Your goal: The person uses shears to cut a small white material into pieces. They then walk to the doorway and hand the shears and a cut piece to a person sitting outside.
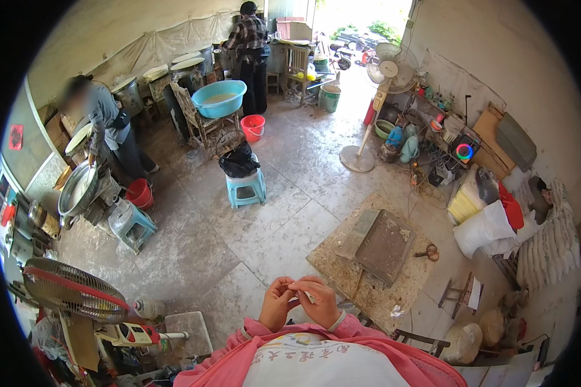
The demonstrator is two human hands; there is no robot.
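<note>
My left hand point(277, 303) and my right hand point(319, 301) meet in front of my chest, with their fingertips pinched together. Whatever may be between the fingers is too small to make out. Pink sleeves cover both forearms. Just beyond my right hand stands a worn, crumb-strewn table point(324, 257), and a dark shallow tray point(384, 248) rests on it. A small brown object point(430, 252) lies at the table's right edge.
A blue stool point(246, 191) with a black bag stands ahead. Two people point(119, 122) point(250, 48) work at the left and far back. A standing fan point(358, 158) is beyond the table; another fan point(77, 290) stands near left. White sacks point(549, 245) are stacked at right.
</note>
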